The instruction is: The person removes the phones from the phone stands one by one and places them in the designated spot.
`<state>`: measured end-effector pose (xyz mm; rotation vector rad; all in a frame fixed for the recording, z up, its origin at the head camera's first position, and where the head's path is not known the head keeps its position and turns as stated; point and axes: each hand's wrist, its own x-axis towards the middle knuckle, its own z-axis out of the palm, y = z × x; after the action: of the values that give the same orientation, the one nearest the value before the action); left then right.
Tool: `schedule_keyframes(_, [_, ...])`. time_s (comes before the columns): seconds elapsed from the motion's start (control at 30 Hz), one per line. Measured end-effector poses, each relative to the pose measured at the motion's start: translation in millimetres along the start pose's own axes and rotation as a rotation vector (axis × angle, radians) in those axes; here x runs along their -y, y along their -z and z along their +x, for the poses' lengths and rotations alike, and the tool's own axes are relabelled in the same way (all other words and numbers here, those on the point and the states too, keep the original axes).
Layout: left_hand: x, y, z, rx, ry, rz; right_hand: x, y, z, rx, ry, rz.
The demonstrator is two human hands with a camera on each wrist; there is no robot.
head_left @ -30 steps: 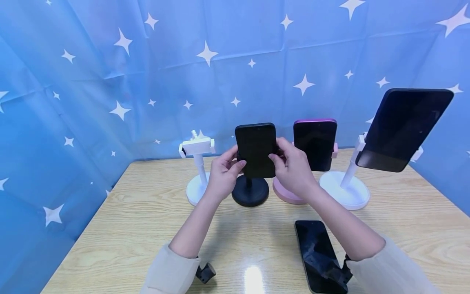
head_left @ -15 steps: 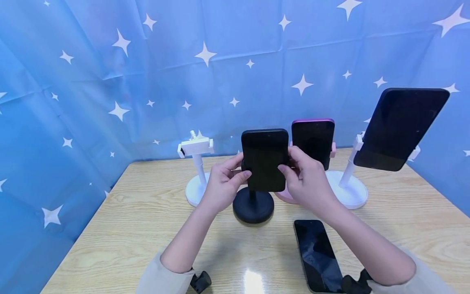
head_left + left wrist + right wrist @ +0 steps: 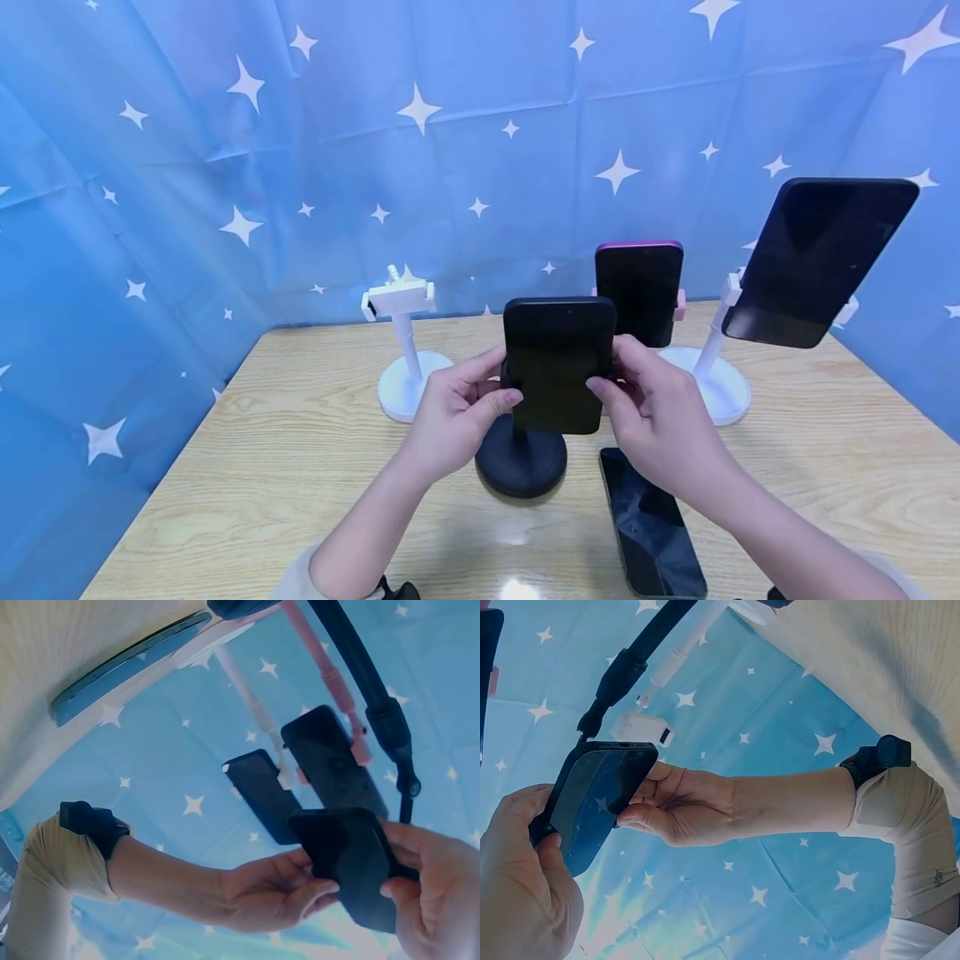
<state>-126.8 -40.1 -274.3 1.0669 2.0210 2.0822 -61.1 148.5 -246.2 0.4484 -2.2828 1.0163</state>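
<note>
A black phone [image 3: 561, 367] stands upright at the top of a black stand [image 3: 521, 457]. The stand's arm [image 3: 622, 675] runs up behind the phone, and the join is hidden. My left hand [image 3: 457, 412] grips the phone's left side, thumb at the front edge, fingers behind. On the opposite side my right hand [image 3: 667, 417] holds it the same way, with its thumb [image 3: 609, 392] on the screen's edge. In the left wrist view both hands meet the phone [image 3: 349, 862] from either side.
A white stand [image 3: 401, 350] with a bare clamp is at the left. Farther right, a pink-edged phone [image 3: 639, 292] and a large dark tablet-like device [image 3: 821, 262] sit in holders. Another phone [image 3: 651, 529] lies flat on the wooden table [image 3: 300, 467]. A starry blue cloth [image 3: 337, 167] hangs behind.
Both hands have drawn the black phone and its stand toward me and slightly right. The base has come forward across the table. The other stands and the flat phone have stayed put.
</note>
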Motion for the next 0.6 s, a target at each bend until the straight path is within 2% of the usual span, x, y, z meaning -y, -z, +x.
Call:
schedule_keyframes(0.17, [-0.1,-3.2,-5.9,0.027,-0.031,-0.001,1.9,3.2,-7.1,0.01,-0.005,0.007])
schedule_keyframes(0.6, [0.1,-9.3,-13.8,0.042,-0.022,0.008,-2.8,5.2,-18.4,0.024,-0.022,0.024])
